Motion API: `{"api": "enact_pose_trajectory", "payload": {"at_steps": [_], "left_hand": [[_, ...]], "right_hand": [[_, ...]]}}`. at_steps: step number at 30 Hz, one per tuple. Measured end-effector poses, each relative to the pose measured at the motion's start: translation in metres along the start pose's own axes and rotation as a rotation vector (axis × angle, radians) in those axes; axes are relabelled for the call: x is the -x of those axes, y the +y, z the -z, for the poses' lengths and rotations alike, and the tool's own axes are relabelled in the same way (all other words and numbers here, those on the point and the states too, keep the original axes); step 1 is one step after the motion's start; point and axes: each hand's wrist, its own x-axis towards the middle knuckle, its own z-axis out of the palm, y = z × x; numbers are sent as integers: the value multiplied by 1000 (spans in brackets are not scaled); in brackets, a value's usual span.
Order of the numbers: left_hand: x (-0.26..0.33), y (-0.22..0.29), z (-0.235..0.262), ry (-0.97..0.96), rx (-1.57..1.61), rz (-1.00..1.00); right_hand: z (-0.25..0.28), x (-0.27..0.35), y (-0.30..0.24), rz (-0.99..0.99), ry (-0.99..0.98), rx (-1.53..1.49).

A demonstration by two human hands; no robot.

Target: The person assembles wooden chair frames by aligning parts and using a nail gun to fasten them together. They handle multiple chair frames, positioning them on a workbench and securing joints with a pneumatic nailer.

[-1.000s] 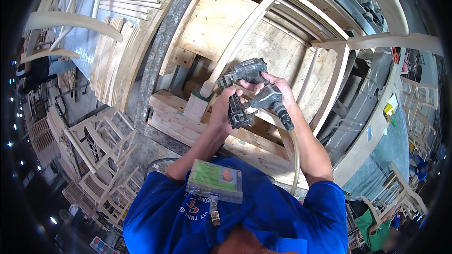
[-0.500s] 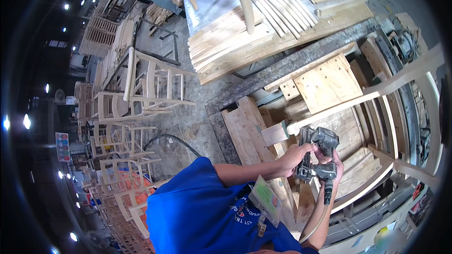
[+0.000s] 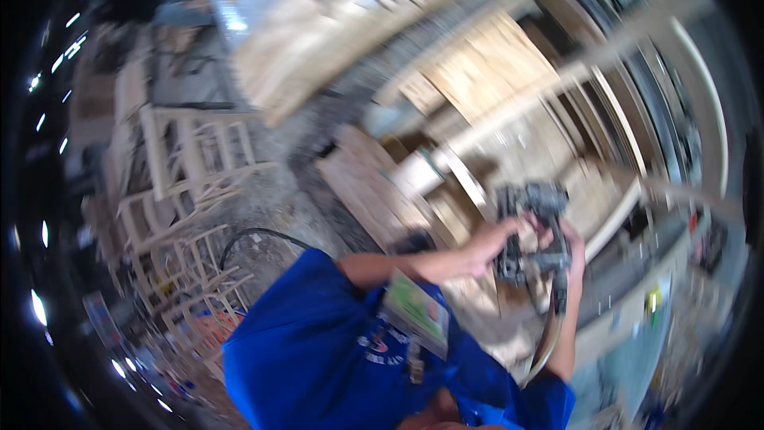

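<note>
The picture is blurred by head motion. Both my hands hold a dark grey pneumatic nail gun (image 3: 532, 232) at the right of the view. My left hand (image 3: 492, 244) grips its left side, near the magazine. My right hand (image 3: 567, 248) wraps the handle, and a hose (image 3: 547, 333) drops from it along my right forearm. Behind the tool lies a curved wooden chair frame (image 3: 509, 135) on a plywood work surface (image 3: 374, 191).
My blue shirt (image 3: 318, 350) with a green badge (image 3: 415, 309) fills the lower middle. Stacked unfinished wooden chair frames (image 3: 187, 159) stand at the left. A black hose (image 3: 255, 235) lies on the grey floor. More curved wooden parts (image 3: 684, 103) stand at the right.
My head has kept swinging, so the scene has shifted and blurred. Both hands stay on the nail gun, which sits a little further right and lower than one second ago.
</note>
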Motion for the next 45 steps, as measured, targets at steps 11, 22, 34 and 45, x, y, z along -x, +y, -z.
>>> {"api": "enact_pose_trajectory", "payload": {"at_steps": [11,22,34,45], "left_hand": [[-13,-3,13,147,128,-33],[-13,50,28,214,75,-168],[-16,56,33,150,44,-126],[-74,41,-29,-53,-1285,-111]], "right_hand": [[19,-38,9,-22,71,-259],[-20,-98,22,-61,-122,-355],[-32,-91,16,-88,-22,-274],[0,-70,-25,19,388,656]]}}
